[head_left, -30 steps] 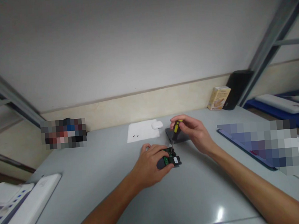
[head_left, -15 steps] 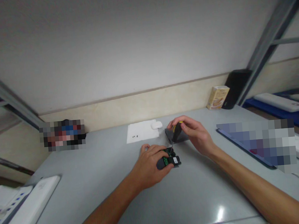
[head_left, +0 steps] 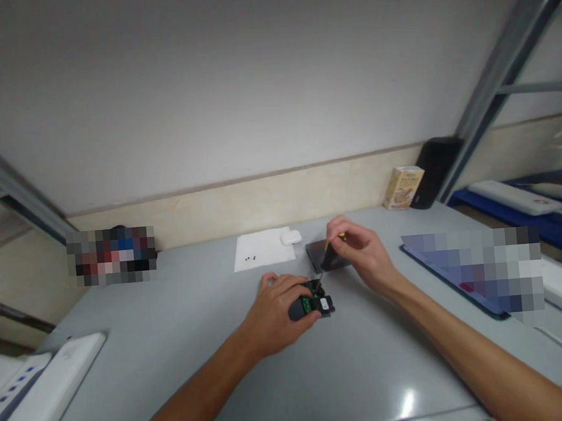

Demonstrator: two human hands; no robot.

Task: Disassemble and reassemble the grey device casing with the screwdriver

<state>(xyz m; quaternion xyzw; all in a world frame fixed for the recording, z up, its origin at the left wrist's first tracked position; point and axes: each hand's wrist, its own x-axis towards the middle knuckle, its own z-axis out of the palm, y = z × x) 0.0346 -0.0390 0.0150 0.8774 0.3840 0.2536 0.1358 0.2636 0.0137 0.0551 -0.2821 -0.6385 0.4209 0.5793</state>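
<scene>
My left hand [head_left: 282, 314] grips an opened black device [head_left: 296, 310], which looks like a computer mouse, and keeps it on the table. A green circuit board and a white label show on it, partly under my fingers. My right hand [head_left: 365, 256] is closed around the yellow and black handle of a screwdriver [head_left: 331, 257]. The thin shaft slants down into the device; its tip is too small to make out. Behind the screwdriver lies a dark grey flat piece [head_left: 315, 252]. Several tiny dark pieces, like screws [head_left: 250, 258], lie on a white sheet of paper [head_left: 269, 245].
A small white rounded case [head_left: 291, 237] rests on the paper's right edge. At the back right stand a yellow box [head_left: 402, 188] and a black upright object [head_left: 438, 171]. A blurred-out flat panel [head_left: 455, 287] lies to the right, a long white object [head_left: 70, 376] at left.
The whole view has shifted slightly. My right hand has turned around the screwdriver handle, its fingers now more bunched at the top. My left hand still grips the device.
</scene>
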